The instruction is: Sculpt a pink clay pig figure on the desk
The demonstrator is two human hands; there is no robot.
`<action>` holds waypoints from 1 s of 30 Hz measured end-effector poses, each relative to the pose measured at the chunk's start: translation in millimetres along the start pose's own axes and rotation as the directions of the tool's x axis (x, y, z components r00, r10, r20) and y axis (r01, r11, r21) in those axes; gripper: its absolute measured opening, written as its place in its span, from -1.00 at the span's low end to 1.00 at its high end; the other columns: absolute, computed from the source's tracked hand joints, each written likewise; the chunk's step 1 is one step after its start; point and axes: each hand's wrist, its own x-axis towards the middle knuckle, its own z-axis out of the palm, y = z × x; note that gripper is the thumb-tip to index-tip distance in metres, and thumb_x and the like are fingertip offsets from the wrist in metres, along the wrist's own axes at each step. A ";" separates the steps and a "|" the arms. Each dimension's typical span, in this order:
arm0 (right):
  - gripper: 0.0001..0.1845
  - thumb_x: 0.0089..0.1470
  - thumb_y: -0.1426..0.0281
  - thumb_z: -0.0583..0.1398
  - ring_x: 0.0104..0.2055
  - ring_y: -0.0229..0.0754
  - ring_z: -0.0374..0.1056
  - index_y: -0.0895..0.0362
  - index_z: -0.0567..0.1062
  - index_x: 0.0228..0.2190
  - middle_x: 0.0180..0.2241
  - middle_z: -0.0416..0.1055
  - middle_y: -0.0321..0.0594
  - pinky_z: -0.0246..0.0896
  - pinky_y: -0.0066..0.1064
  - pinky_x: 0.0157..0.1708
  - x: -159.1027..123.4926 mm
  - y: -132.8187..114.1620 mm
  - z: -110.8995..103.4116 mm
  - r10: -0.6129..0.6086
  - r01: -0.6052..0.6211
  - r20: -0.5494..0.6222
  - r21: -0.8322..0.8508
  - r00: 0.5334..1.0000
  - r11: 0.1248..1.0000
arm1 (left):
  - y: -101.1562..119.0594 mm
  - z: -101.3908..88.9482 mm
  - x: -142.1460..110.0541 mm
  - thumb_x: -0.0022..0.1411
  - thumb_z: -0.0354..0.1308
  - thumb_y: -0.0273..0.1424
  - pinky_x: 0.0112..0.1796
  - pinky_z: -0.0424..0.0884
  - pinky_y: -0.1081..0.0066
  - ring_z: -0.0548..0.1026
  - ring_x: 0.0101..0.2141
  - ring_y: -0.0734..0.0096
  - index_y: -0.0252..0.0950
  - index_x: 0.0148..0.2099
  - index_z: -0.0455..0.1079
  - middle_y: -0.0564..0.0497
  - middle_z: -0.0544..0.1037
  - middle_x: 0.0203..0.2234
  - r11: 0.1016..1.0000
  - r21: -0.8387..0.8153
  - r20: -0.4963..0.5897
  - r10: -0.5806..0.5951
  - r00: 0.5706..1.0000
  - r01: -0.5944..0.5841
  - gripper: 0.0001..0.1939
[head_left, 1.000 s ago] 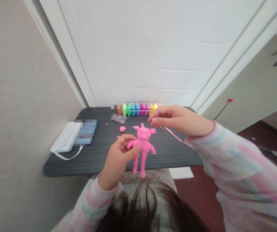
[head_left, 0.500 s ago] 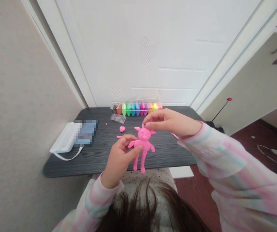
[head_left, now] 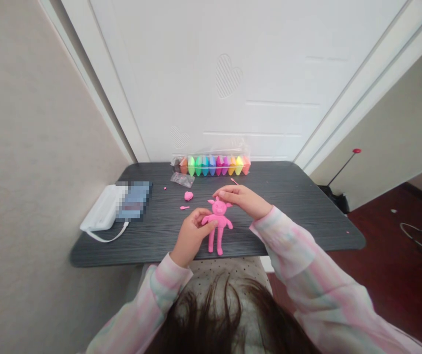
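A pink clay pig figure (head_left: 219,221), with ears, a snout, arms and two long legs, is held upright above the near edge of the table. My left hand (head_left: 193,233) grips its body from the left, thumb across the front and fingers behind. At the top of the head, my right hand (head_left: 245,199) has its thumb and fingertips closed on the small tuft between the ears. Beyond my left hand lie a pink clay lump (head_left: 188,195) and a small pointed pink piece (head_left: 184,207).
Along the back of the dark table (head_left: 292,221) stands a row of coloured clay packs (head_left: 212,166), with a crumpled clear wrapper (head_left: 182,179) in front. A white power bank-like box (head_left: 103,209) with a cable is at left. A thin pink tool (head_left: 234,181) lies behind my right hand.
Both hands and the pig figure have moved slightly lower and closer to the table. My right hand stays at the head, its forearm drawn inward. The view has shifted a little.
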 end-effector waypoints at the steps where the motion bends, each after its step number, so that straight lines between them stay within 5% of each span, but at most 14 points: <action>1: -0.71 -0.15 0.22 0.24 -0.47 -0.36 0.23 0.21 0.51 -0.45 -0.53 0.39 -0.29 0.04 -0.50 -0.48 3.0 6.8 0.0 0.001 -0.001 -0.015 0.037 1.000 0.999 | -2.9 -0.3 1.2 -0.07 0.21 -0.45 -0.30 0.27 0.48 0.38 -0.40 0.50 -0.35 -0.34 0.30 0.08 0.42 -0.47 1.000 0.000 -0.010 0.002 1.000 -0.002 -0.81; 11: -0.65 -0.23 0.11 0.23 -0.52 -0.34 0.21 0.16 0.48 -0.49 -0.55 0.36 -0.29 0.12 -0.49 -0.52 12.0 36.8 2.9 -0.010 0.028 -0.068 0.276 0.998 0.961 | -16.2 -4.4 6.7 -0.03 0.18 -0.40 -0.20 0.29 0.42 0.42 -0.28 0.39 -0.35 -0.22 0.35 -0.01 0.49 -0.33 1.000 0.021 -0.032 0.000 0.999 0.001 -0.73; 30: -0.77 -0.33 0.32 0.32 -0.55 -0.38 0.24 0.18 0.47 -0.56 -0.58 0.40 -0.33 0.12 -0.51 -0.52 15.1 45.9 -0.8 0.045 -0.010 -0.114 0.287 0.992 0.958 | -15.3 -2.7 6.4 0.00 0.17 -0.35 -0.21 0.29 0.44 0.42 -0.30 0.40 -0.34 -0.26 0.37 0.02 0.49 -0.36 0.993 0.116 0.010 -0.001 1.000 0.000 -0.77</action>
